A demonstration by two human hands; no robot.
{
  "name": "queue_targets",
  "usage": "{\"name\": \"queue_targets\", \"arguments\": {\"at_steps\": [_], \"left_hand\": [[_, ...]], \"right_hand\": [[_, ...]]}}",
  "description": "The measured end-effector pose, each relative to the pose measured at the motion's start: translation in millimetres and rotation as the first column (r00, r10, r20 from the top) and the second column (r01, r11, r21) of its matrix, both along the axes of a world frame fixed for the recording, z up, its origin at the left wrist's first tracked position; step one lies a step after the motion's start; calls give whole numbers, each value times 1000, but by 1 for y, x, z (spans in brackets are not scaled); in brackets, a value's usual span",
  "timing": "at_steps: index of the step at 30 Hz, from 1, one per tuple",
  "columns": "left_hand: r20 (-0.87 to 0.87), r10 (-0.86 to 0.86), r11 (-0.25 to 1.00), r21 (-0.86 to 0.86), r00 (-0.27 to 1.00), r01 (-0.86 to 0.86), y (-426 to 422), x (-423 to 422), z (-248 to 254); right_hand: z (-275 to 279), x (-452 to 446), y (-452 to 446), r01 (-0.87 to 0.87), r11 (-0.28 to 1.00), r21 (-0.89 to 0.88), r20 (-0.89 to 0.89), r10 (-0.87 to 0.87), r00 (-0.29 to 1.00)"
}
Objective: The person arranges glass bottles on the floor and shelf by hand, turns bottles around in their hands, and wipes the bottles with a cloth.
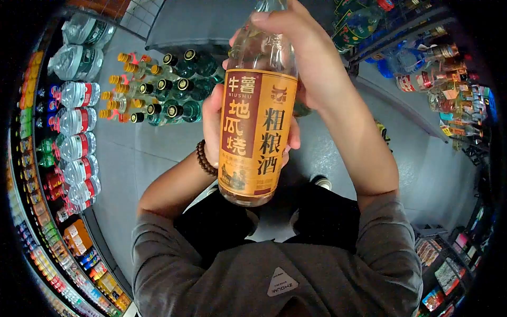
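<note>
A clear glass bottle [253, 132] with an orange and dark red label is held up close to the camera, its base toward my body. My left hand [213, 124], with a beaded bracelet on the wrist, is wrapped round the bottle's lower part from behind, its fingertips showing at the right edge. Around the bottle's shoulder and neck my right hand [301, 47] is closed, the thumb lying across the glass. The bottle's top runs out of view at the upper edge.
Several glass bottles with yellow and black caps [163, 87] stand on the floor at the left. Packs of water bottles [76, 127] line the shelves at the far left. Bottles [417, 79] fill a rack at the upper right. A wire rack [438, 245] holds packets at the lower right.
</note>
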State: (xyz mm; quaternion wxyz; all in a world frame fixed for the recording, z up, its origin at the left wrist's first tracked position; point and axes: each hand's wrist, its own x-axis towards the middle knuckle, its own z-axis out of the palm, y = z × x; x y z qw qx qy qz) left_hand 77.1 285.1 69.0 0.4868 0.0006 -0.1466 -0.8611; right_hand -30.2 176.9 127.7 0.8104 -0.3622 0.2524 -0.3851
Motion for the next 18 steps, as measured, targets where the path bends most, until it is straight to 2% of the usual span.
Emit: {"name": "queue_targets", "arguments": {"at_steps": [2, 4, 6, 10, 13, 17, 18], "left_hand": [[-4, -21, 999, 36, 1000, 21, 0, 1, -1], [-82, -56, 998, 35, 995, 59, -1, 1, -6], [-126, -81, 996, 36, 989, 86, -2, 0, -13], [-293, -110, 989, 59, 950, 133, -2, 0, -21], [-266, -141, 988, 17, 953, 151, -4, 1, -19], [114, -52, 999, 18, 992, 51, -2, 1, 8], [161, -40, 999, 15, 986, 38, -2, 0, 9]], "right_hand": [[0, 0, 2, 15, 999, -34, 12, -15, 1000], [0, 1, 3, 33, 997, -66, 20, -32, 999], [1, 4, 1, 70, 997, -43, -149, -76, 986], [9, -1, 8, 65, 992, -109, -44, -71, 997], [0, 3, 5, 95, 988, -118, -136, -111, 984], [-5, 2, 4, 100, 967, -234, -127, -133, 983], [-7, 2, 3, 111, 954, -278, -148, -156, 977]]}}
